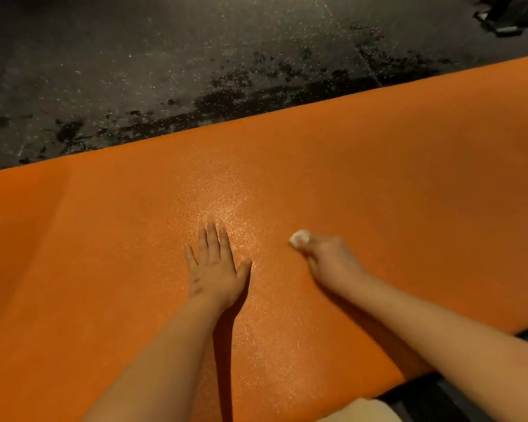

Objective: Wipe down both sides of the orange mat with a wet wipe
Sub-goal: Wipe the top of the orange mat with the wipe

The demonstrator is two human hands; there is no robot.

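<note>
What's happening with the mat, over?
Left hand flat on orange mat. Right hand grips wet wipe, pressing it on the mat. Nothing in the way.

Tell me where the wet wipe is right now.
In the head view, the wet wipe is bunched in the right hand, down on the orange mat, just right of the flat left hand.

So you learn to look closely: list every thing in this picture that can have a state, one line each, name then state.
orange mat: unrolled flat, glossy patch in the middle.
wet wipe: bunched small, held at the mat's surface.
left hand: open, palm flat on the mat.
right hand: curled round the wet wipe.
floor: dark blotches along the mat's far edge.
</note>
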